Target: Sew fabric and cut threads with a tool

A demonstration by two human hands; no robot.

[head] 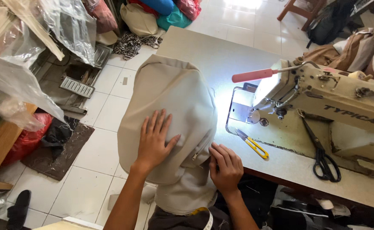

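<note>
Altogether two hands work on one piece of beige fabric (170,98), which hangs over the near left corner of the sewing table (204,51) and down toward the person's lap. One left hand (154,142) lies flat on the cloth with its fingers spread wide, palm pressing down. One right hand (225,166) sits just beside it at the table's near edge, fingers curled together onto the fabric next to a short zipper (196,153); whether it pinches the cloth or only presses it cannot be told. On the table there is one cream sewing machine (331,96) toward the right edge, with dark lettering along its side and one pink-handled lamp (255,75) shining on the needle area. Two cutting tools lie near the front edge: one small yellow-handled thread snip (253,144) close to the right hand, and one pair of large black scissors (322,155) farther right, well apart from both hands. Off the table, on the tiled floor at left, clear plastic bags (68,25) sit piled by one red bundle (27,138), and several coloured cloth sacks (161,10) lie beyond the far left corner.
</note>
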